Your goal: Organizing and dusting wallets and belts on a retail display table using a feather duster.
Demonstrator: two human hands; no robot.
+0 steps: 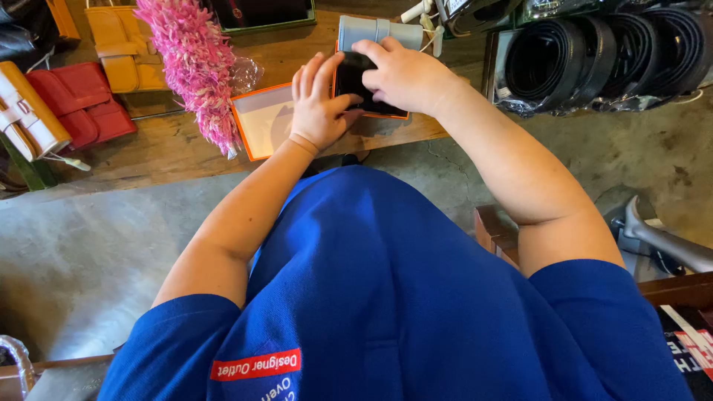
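A black wallet (349,80) lies in an orange box base (386,114) on the wooden table (171,148). My left hand (318,104) grips the wallet's left side, fingers up along its edge. My right hand (401,74) covers its top and right side from above. The orange-rimmed box lid (261,119) lies open side up just left of my left hand. A pale blue roll (379,31) stands right behind the wallet.
A pink feather duster (193,67) lies left of the lid. Red (82,104), yellow (122,48) and white (26,108) purses sit at the far left. Coiled black belts (594,56) fill a rack at the right. Grey concrete floor (74,252) runs below the table's edge.
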